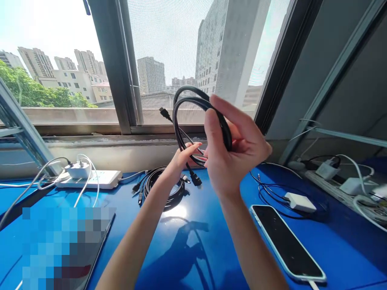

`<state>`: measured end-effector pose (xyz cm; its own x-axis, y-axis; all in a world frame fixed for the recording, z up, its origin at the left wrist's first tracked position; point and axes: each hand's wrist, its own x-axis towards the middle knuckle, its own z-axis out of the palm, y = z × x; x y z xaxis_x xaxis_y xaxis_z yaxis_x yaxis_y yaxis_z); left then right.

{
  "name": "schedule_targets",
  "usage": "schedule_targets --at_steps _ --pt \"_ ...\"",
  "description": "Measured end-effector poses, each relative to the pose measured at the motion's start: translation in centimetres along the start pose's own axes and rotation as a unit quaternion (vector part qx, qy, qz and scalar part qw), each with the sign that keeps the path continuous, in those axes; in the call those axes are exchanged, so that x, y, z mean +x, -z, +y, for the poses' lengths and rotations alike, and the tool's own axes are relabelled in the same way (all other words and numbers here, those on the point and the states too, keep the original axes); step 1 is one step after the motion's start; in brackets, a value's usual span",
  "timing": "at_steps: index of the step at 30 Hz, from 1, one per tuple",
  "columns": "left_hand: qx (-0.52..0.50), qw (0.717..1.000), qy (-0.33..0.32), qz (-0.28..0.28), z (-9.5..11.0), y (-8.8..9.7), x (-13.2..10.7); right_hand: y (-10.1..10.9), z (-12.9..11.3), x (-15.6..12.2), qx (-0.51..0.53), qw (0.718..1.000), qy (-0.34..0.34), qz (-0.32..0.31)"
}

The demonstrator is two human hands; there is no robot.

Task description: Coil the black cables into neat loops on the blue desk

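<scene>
A black HDMI cable (177, 121), wound into a loose coil, is held up above the blue table. My right hand (236, 149) pinches the upper right of the coil between thumb and fingers. Lower down, my left hand (181, 161) closes on the bottom of the same coil, its fingers partly hidden behind the loops. One plug (165, 114) of the cable sticks out to the left, and another plug (195, 178) hangs below the left hand. Behind my left forearm, several coiled black cables (160, 185) with plugs lie on the table.
A white power strip (102, 179) with chargers stands at the back left. At lower left lies a dark, partly blurred flat device (104, 237). To the right are a phone (287, 241) on a charging lead and a white adapter (300, 202) with black cord. A window is behind.
</scene>
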<state>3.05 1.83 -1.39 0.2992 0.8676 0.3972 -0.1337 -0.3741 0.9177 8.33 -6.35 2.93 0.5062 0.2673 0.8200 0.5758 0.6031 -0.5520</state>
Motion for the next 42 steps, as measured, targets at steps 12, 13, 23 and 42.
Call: schedule_targets --at_steps 12,13,23,42 --pt "0.163 0.979 -0.034 0.121 1.9 3.9 0.4 -3.5 5.8 1.0 0.158 0.968 -0.184 0.069" --pt "0.134 0.982 -0.04 0.124 2.1 3.9 0.3 -3.7 6.1 0.9 0.162 0.967 -0.187 0.058" --pt "0.061 0.98 -0.102 0.159 3.9 5.2 -0.2 -3.6 8.2 1.1 0.098 0.98 -0.162 -0.057" --pt "0.115 0.972 -0.119 0.169 5.8 7.7 -1.8 -3.4 6.5 0.0 -0.063 0.995 -0.008 -0.082"
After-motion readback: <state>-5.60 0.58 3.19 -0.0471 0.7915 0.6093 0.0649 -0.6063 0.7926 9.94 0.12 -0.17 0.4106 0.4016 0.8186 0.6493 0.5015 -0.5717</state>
